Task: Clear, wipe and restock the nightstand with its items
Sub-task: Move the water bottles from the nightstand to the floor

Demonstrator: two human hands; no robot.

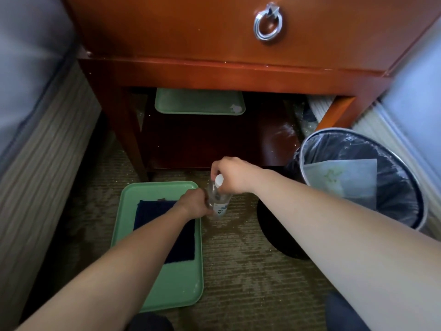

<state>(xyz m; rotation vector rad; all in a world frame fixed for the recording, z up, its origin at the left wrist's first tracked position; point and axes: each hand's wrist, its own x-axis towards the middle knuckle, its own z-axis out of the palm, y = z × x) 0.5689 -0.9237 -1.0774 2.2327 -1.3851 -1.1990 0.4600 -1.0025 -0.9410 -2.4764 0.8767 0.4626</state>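
You are holding the bottle point(218, 200) near the nightstand point(214, 72), just right of the green tray point(171, 285) on the carpet point(238, 271). Your left hand point(194, 203) is gripping its side. Your right hand point(230, 174) is curling fingers around its cap. A bin point(307, 149) is sitting at the right.

The reddish-brown wooden nightstand point(214, 32) has one drawer with a silver ring pull point(267, 25). A pale green tray point(198, 103) lies flat on its lower shelf. A second green tray point(176, 283) lies on the carpet in front, with a dark blue cloth point(152, 213) spread flat in it. Just beside that tray's far right corner, a clear water bottle point(218, 201) with a white cap point(218, 180) stands nearly upright, gripped by both hands.
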